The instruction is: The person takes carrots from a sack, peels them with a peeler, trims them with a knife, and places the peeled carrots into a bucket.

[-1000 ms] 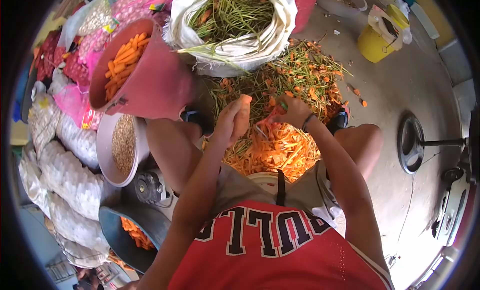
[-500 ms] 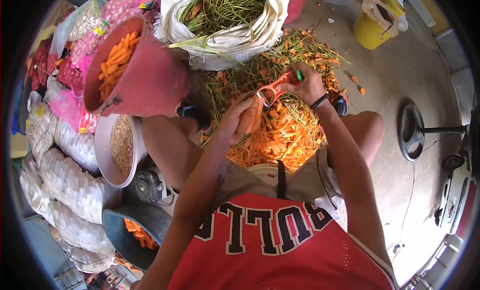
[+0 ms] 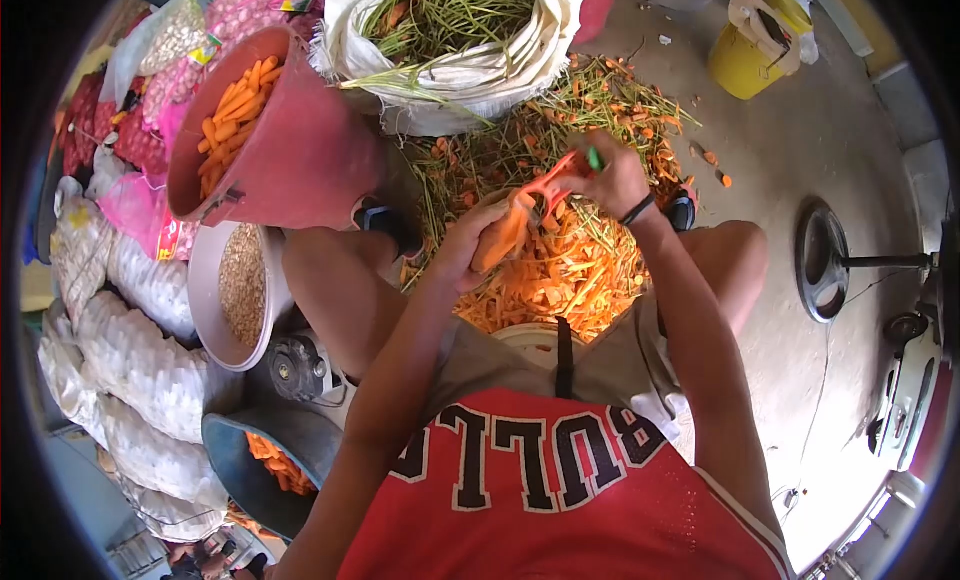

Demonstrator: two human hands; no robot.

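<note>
My left hand [image 3: 470, 242] is wrapped round a carrot [image 3: 506, 237], which points up and away from me. My right hand [image 3: 612, 176] is closed on the handle of an orange peeler [image 3: 550, 183] with a green part at its end. The peeler's head meets the upper part of the carrot; the blade itself is blurred. Under both hands lies a heap of carrot peelings [image 3: 570, 280], spread between my legs. Green stalks and carrot ends [image 3: 600, 100] cover the floor beyond it.
A red tub of carrots [image 3: 300, 150] leans at the left, beside a white sack [image 3: 440, 105] of green stalks. Nearer me stand a pale basin [image 3: 200, 290] and a blue tub [image 3: 235, 480] with carrot pieces. A yellow bucket [image 3: 735, 65] and a round black stand base [image 3: 822, 260] are on the right.
The peeler has shifted slightly in my right hand's stroke along the carrot, and its head now overlaps the carrot's upper end. My left hand keeps its hold, nearly in place.
</note>
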